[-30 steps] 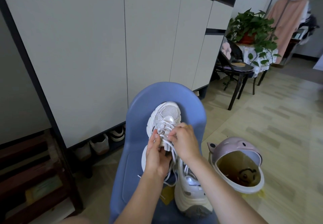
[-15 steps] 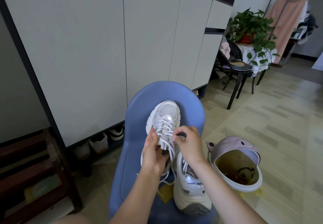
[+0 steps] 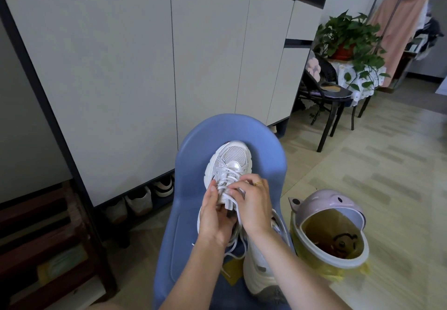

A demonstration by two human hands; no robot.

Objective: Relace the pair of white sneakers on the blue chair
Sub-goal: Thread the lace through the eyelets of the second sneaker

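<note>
I am seeing the right hand (image 3: 254, 203) swinging back onto the far white mesh sneaker (image 3: 229, 164) on the blue plastic chair (image 3: 266, 155), fingers pinching its white lace (image 3: 238, 209) near the tongue, while the left hand (image 3: 215, 215) is gripping the shoe's side, so threading is continuing.

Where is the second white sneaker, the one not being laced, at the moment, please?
In the head view the second sneaker lies on the blue chair at lower centre, under the right forearm, just right of the sneaker being laced and left of the pink-lidded bin.
</note>
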